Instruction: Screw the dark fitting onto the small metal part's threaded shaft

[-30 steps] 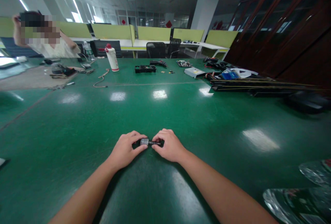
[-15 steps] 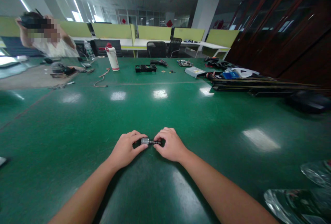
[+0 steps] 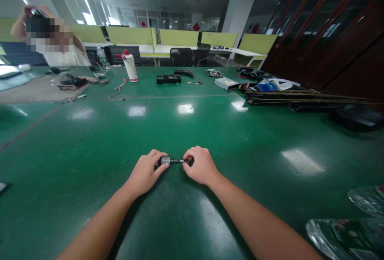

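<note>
A small metal tool [image 3: 166, 160] with a silver cylindrical body and a thin dark shaft lies level, low over the green table [image 3: 186, 132]. Thumb and fingers of my left hand [image 3: 147, 173] are closed on the silver body, whose left end is partly hidden. At the right, my right hand [image 3: 201, 165] pinches the far end of the thin shaft, and its fingertips cover part of that end. A stretch of bare shaft shows between the two hands.
Farther back stand a white bottle with a red cap [image 3: 130, 66], a black part [image 3: 169, 79], a cord [image 3: 117, 92] and a grey box [image 3: 225, 83]. Black rails [image 3: 279, 98] lie right. Clear plastic bottles [image 3: 345, 236] are near right. A person [image 3: 66, 52] sits back left.
My hands have moved slightly apart, with the right hand shifted right and more of the shaft showing between them. The person at the back left has shifted their arms and head.
</note>
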Demonstrator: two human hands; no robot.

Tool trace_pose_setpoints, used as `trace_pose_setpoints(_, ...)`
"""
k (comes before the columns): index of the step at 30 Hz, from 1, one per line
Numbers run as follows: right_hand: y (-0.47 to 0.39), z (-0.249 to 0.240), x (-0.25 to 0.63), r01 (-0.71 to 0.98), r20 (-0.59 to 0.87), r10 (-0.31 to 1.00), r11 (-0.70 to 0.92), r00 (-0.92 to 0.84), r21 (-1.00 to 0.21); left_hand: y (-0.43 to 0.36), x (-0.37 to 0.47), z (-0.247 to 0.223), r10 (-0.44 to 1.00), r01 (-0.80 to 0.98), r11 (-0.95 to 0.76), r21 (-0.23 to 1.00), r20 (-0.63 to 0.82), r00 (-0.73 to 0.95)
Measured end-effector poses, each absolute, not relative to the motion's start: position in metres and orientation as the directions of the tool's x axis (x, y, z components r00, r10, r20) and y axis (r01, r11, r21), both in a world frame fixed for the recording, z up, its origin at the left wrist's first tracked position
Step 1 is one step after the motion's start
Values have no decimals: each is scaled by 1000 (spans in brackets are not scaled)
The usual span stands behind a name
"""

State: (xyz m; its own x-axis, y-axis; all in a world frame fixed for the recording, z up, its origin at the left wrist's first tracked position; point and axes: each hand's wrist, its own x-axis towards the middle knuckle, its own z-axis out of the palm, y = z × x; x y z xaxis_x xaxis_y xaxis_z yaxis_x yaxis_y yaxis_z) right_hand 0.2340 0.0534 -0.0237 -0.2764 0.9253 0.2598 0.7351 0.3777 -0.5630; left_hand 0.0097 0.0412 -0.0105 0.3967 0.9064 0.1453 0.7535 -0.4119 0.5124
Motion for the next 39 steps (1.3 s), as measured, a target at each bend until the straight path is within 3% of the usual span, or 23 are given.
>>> trace_pose_setpoints(10, 54, -25, 234, 758, 261, 938, 340, -230, -557, 41, 9, -13, 913, 752, -401, 524, 158, 376)
trace_pose_setpoints(18, 55, -30, 229, 575, 281, 874, 475, -397, -666, 39, 10, -5, 897, 742, -433, 512, 157, 414)
trace_pose_setpoints(24, 54, -31, 229, 550, 292, 873, 476, -390, -687, 43, 7, -9, 881, 685, -454, 570, 174, 440)
trace_pose_setpoints(39, 53, -29, 229, 566, 293, 858, 501, -421, -655, 43, 9, -6, 894, 708, -428, 561, 148, 423)
